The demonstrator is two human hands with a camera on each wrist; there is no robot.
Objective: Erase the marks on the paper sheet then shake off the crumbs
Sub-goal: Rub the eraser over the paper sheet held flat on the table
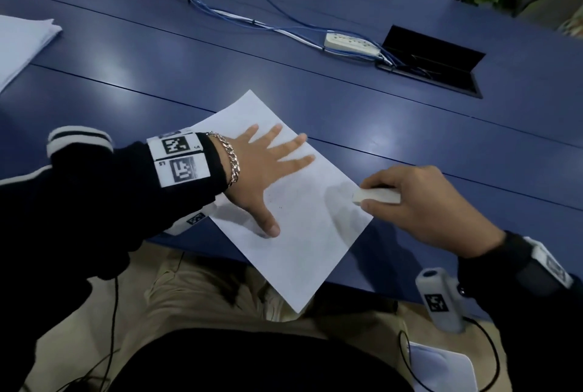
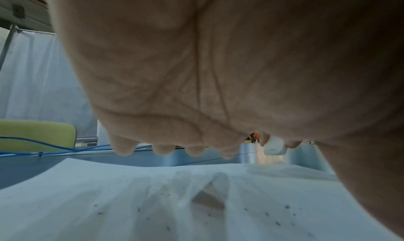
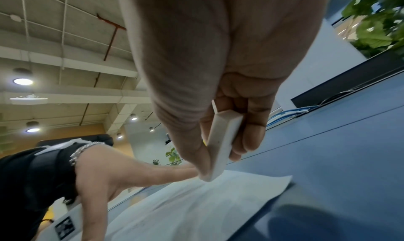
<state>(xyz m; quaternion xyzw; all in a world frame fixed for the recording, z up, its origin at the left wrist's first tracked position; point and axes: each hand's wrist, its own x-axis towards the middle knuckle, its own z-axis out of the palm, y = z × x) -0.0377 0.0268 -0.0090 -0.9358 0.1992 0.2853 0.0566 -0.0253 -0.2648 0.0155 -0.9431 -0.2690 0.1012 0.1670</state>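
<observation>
Erasing step, near its end
Left hand flat, splayed on paper sheet; right hand pinches eraser; shaking crumbs likely follows

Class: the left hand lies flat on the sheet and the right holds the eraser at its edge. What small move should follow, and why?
Probably set the eraser aside and lift the paper sheet to shake it: dark crumbs dot it, no clear marks show, and the right hand holds the eraser above the paper's edge.

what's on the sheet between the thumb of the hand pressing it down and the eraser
Mostly bare paper sheet, in the head view. Only a few tiny dark specks lie there, near the left hand; the left wrist view shows them. The right hand holds the eraser.
</observation>
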